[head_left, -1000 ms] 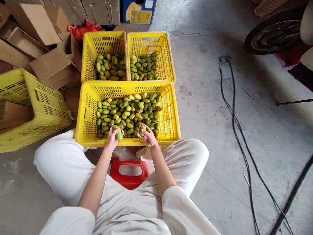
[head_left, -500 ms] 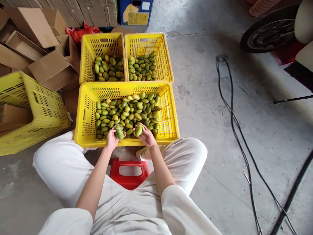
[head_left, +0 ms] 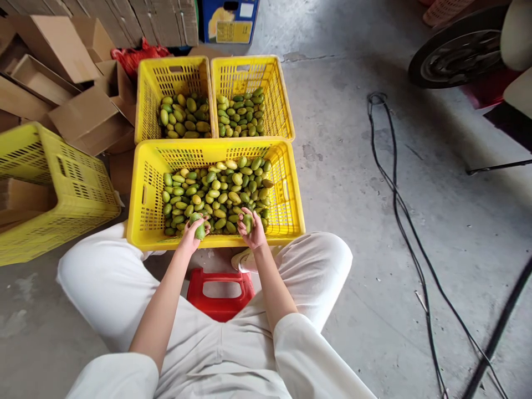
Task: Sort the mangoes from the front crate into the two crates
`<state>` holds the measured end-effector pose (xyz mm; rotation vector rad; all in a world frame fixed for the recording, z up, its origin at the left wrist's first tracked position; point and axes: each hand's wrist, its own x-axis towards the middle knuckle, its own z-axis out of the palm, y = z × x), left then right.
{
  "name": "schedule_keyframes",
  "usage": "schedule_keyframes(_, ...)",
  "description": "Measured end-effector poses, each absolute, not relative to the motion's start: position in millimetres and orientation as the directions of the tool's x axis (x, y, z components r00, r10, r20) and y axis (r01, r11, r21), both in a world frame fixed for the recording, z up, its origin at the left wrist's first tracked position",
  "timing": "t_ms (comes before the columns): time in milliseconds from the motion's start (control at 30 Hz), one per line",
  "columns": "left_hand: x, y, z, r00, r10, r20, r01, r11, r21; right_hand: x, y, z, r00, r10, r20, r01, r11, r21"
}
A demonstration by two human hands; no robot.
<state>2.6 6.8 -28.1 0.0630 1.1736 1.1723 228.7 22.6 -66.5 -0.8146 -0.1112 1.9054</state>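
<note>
In front of my knees stands a large yellow plastic crate [head_left: 132, 194] with many small oval fruits [head_left: 214, 194], green to yellow. My left hand [head_left: 190, 239] is closed around green oval fruit [head_left: 200, 231] above the crate's near edge; it looks like two pieces together, though the fingers partly cover them. To the right, my right hand [head_left: 255, 235] has its fingers curled round another green oval fruit [head_left: 247, 223], over the near right part of the pile. Both hands are apart from each other.
Behind stand two smaller yellow crates [head_left: 173, 62] [head_left: 286, 105] holding similar fruit. Another yellow crate [head_left: 83, 183] and several cardboard boxes [head_left: 87, 122] are at left. A red stool [head_left: 220, 307] shows between my legs. Black cables [head_left: 394, 188] lie on the floor at right, near a wheel [head_left: 457, 50].
My right hand has moved slightly right and turned, its fingers now curled around the fruit. In my left hand the fruit has shifted and turned.
</note>
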Motion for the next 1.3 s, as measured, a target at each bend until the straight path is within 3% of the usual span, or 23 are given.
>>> schedule_keyframes(267,-1.7,7.2,-24.1,-0.087,0.697,-0.712,-0.802,0.375,0.465,223.4,19.5,-63.9,-0.320,0.841,-0.437,-0.653,-0.530,-0.541)
schedule_keyframes(433,-2.0,5.2,-25.7,-0.086,0.729,-0.679,-0.801,0.355,0.483,224.6,18.4,-62.4,-0.406,0.803,-0.436,-0.648,-0.589,-0.482)
schedule_keyframes(700,-8.3,6.1,-32.3,-0.052,0.711,-0.701,-0.786,0.404,0.468,226.0,21.3,-57.7,-0.409,0.787,-0.461,-0.609,-0.612,-0.504)
schedule_keyframes(933,-7.6,4.6,-24.6,-0.038,0.747,-0.664,-0.817,0.359,0.451,223.1,20.7,-53.7,-0.368,0.813,-0.451,-0.698,-0.562,-0.444)
schedule_keyframes(1300,-2.4,4.2,-30.8,-0.035,0.757,-0.652,-0.739,0.420,0.527,220.0,21.9,-54.8,-0.333,0.800,-0.500,-0.678,-0.571,-0.463)
